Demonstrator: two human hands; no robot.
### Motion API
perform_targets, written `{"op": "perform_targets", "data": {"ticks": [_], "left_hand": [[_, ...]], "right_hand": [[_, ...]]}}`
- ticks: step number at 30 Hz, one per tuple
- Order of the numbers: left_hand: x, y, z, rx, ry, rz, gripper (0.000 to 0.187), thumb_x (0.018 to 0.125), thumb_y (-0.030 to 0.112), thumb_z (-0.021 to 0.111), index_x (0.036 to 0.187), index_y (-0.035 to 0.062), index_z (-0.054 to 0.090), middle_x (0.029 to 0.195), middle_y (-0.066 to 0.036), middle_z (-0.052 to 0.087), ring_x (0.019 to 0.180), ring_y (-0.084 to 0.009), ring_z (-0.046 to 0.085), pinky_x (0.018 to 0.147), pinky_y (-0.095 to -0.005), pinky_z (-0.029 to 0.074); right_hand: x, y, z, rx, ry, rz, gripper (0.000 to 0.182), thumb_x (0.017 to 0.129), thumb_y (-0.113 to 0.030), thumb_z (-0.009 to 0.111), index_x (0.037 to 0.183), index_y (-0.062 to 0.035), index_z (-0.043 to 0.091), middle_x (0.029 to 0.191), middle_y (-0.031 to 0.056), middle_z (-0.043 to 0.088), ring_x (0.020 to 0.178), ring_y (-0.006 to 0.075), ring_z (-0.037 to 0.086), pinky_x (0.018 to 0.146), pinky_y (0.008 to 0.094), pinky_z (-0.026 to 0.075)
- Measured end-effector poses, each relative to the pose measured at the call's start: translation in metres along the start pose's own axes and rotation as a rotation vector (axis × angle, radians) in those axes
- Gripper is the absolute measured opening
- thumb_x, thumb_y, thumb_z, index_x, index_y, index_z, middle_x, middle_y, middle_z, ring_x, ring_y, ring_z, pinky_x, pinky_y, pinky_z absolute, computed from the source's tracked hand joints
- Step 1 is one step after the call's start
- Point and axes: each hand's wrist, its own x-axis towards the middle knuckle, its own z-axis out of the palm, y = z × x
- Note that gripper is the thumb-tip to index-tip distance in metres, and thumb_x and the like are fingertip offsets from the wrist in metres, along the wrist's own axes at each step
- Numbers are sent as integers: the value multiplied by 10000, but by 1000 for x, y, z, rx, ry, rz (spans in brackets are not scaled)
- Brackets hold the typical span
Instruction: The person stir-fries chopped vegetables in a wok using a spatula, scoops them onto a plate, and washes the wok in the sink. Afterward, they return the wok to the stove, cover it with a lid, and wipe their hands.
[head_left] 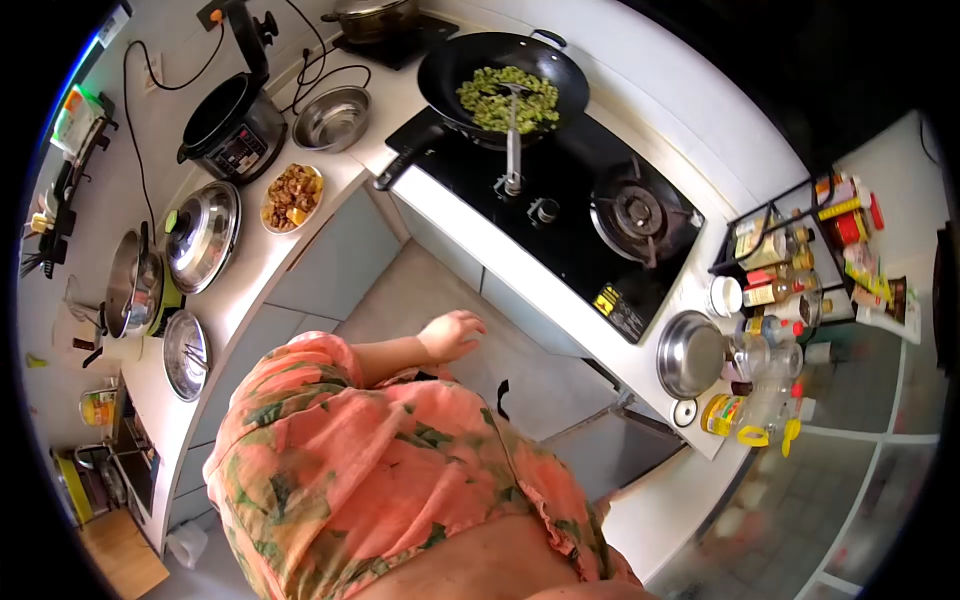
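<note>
My left hand [453, 336] hangs in front of my body, above the floor beside the counter, its fingers apart and nothing in them. My right hand is out of view. A black wok [440, 85] stands on the black gas stove [570, 230] at the top, with chopped green food [490, 105] inside. A metal spatula [513, 150] rests in the wok, its handle over the near rim. To the left, on the counter, is a plate of browned food [293, 198].
A pressure cooker [240, 145], a steel bowl [333, 118], a domed lid [203, 237] and a metal plate [186, 355] stand on the left counter. At right are an unused burner [640, 212], a steel basin [692, 355] and several bottles [770, 350].
</note>
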Motion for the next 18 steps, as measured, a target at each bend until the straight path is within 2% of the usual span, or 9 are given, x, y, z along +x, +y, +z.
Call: {"op": "perform_targets", "data": {"ticks": [5, 6, 7, 8, 10, 12, 13, 15, 18], "left_hand": [[-3, -70, -100, -121, 239, -214, 243, 791, 158, 610, 1003, 40, 596, 909, -144, 616, 820, -262, 622, 718, -343, 495], [2, -79, -118, -223, 288, -307, 227, 808, 171, 600, 981, 24, 606, 885, -143, 627, 814, -241, 624, 723, -339, 494], [5, -87, -139, -325, 339, -409, 223, 825, 185, 589, 959, 8, 617, 862, -143, 638, 807, -219, 626, 728, -335, 494], [8, -93, -156, -376, 401, -418, 222, 841, 182, 577, 967, 1, 611, 841, -134, 639, 796, -199, 622, 727, -319, 493], [15, -126, -170, -588, 429, -471, 262, 890, 231, 534, 1031, 18, 588, 844, -85, 626, 790, -157, 605, 724, -281, 486], [18, -108, -198, -860, 411, -558, 290, 906, 269, 509, 1068, 37, 573, 870, -63, 613, 804, -148, 600, 724, -274, 481], [22, -101, -212, -1115, 396, -644, 319, 922, 307, 484, 1105, 56, 557, 896, -41, 601, 818, -139, 595, 725, -267, 476], [21, -101, -219, -1123, 332, -591, 353, 939, 352, 441, 1143, 79, 533, 941, -21, 582, 839, -120, 583, 734, -267, 468], [17, -98, -226, -1216, 318, -456, 340, 944, 322, 438, 1124, 51, 535, 936, -23, 590, 831, -114, 581, 749, -255, 466]], "right_hand": [[-110, -206, -84, -96, -140, -317, 746, 781, -652, 461, 1080, 25, 557, 910, 241, 606, 858, 355, 602, 723, 446, 485], [-121, -266, -106, -185, -127, -514, 635, 830, -605, 419, 858, -8, 635, 779, 238, 614, 757, 333, 622, 657, 437, 487], [-117, -313, -103, 38, 388, -1010, 596, 869, -538, 407, 662, -26, 631, 744, 205, 634, 714, 288, 637, 606, 409, 478], [-217, -388, -168, 293, 14, -837, 540, 886, -478, 422, 824, 15, 634, 767, 198, 646, 808, 274, 637, 695, 390, 468], [-275, -498, -199, 1131, -407, -1001, 573, 901, -479, 444, 1237, -16, 459, 1062, 156, 590, 1013, 258, 585, 829, 367, 472], [-328, -572, -238, 1097, -614, -976, 697, 884, -506, 459, 1257, 73, 346, 1214, 207, 485, 1063, 333, 547, 901, 446, 454], [-333, -601, -246, 1073, -782, -962, 656, 882, -496, 472, 1205, 68, 380, 1130, 214, 535, 1008, 339, 574, 871, 447, 476], [-327, -644, -255, 907, -966, -784, 460, 894, -420, 505, 1059, 9, 487, 762, 125, 599, 519, 155, 540, 460, 274, 466], [-347, -654, -306, 586, -544, -946, 335, 891, -359, 527, 945, -30, 548, 638, 47, 516, 414, 81, 395, 354, 228, 330]]}}
